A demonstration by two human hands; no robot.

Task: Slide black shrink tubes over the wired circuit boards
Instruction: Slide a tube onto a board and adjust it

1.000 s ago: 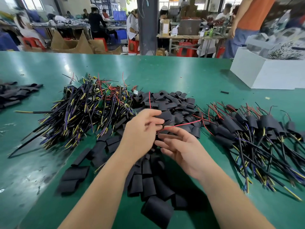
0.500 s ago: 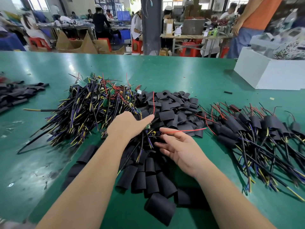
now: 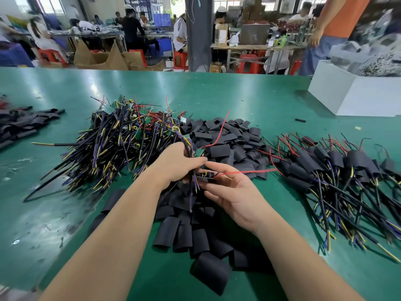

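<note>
head view, left hand [image 3: 179, 165]: clamped round a wired circuit board [image 3: 199, 152], fingers curled on its black, purple and yellow leads; green board corner poking out above the knuckles.
right hand [image 3: 235, 192]: palm up, just beside the left hand; fingers mostly straight beneath the held leads, thumb lying over a red wire [image 3: 245, 171]; impossible to tell whether pinching anything.
red wire: stretched from between the two hands out to the right, across the right fingers.
shrink tubes [image 3: 219, 137]: loose black heap on the surface behind the hands, spreading beneath both forearms towards the near edge; short flattened sleeves, lying every way.
bare boards [image 3: 121, 135]: tangled pile left of the hands, green boards at the far end, leads fanning towards the near left.
sleeved boards [image 3: 338, 168]: pile right of the hands, a black tube over each board end, leads trailing towards the near right.
surface [image 3: 217, 92]: green, scuffed and shiny on the left.
second tube heap [image 3: 19, 124]: at the left edge, well apart from the main piles.
white box [image 3: 355, 98]: far right on the surface; contents blurred.
background: people at benches, red stools, cardboard; a person in an orange top standing near the white box.
</note>
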